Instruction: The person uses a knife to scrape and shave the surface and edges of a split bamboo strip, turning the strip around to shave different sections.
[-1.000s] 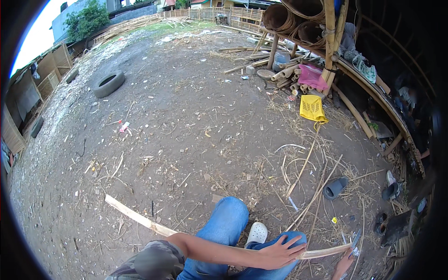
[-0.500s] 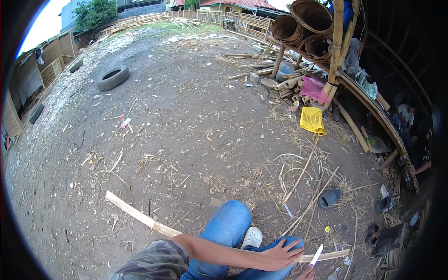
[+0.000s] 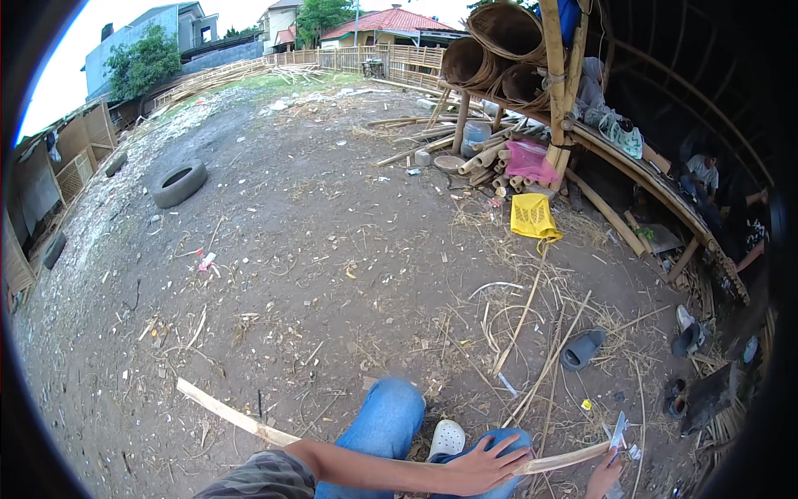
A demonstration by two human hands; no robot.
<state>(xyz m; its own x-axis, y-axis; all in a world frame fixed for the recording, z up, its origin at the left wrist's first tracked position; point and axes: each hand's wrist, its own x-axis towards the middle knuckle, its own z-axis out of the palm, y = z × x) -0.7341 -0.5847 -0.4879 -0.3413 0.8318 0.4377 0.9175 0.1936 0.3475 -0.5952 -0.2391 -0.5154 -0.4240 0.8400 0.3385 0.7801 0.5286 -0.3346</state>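
Observation:
A long pale bamboo strip (image 3: 229, 413) runs from the lower left, behind my left forearm, to my knee and out to the right. My left hand (image 3: 486, 467) lies over it on my jeans-clad knee, fingers spread; part of the strip is hidden beneath the hand. At the strip's right end, my right hand (image 3: 604, 477) is closed around the handle of a knife (image 3: 618, 428). Its blade points up, beside the strip's tip. My right hand is partly cut off by the lower rim.
A grey slipper (image 3: 583, 349) and loose bamboo slivers lie to my right. Beyond is a yellow plastic bag (image 3: 534, 217) near stacked bamboo poles (image 3: 490, 158). A bamboo platform (image 3: 657, 187) stands on the right, with people in its shade. A tyre (image 3: 179, 184) lies far left.
The knife and right hand have moved right and slightly up, to the strip's end, with the blade now more upright. My left hand stays on the knee. The view has tilted up slightly.

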